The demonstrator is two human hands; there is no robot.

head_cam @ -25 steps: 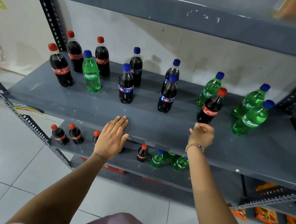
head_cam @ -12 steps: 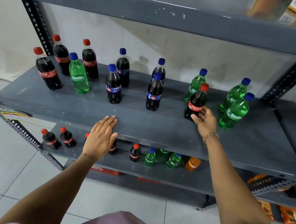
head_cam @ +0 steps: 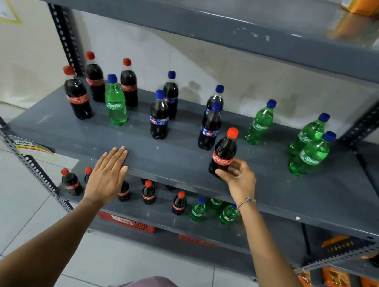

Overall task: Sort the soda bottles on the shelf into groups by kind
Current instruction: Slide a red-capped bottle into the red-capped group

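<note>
My right hand closed its grip low on the stray Coca-Cola bottle, mid-frame on the shelf; left hand lay flat and empty. Best carried upright toward the red-capped group, upper left.

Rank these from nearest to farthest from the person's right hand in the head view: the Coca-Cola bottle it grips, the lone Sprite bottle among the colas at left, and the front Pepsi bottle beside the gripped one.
1. Coca-Cola bottle, in the right hand.
2. Front Pepsi bottle, just to the left, behind.
3. Lone Sprite bottle, far left.
</note>
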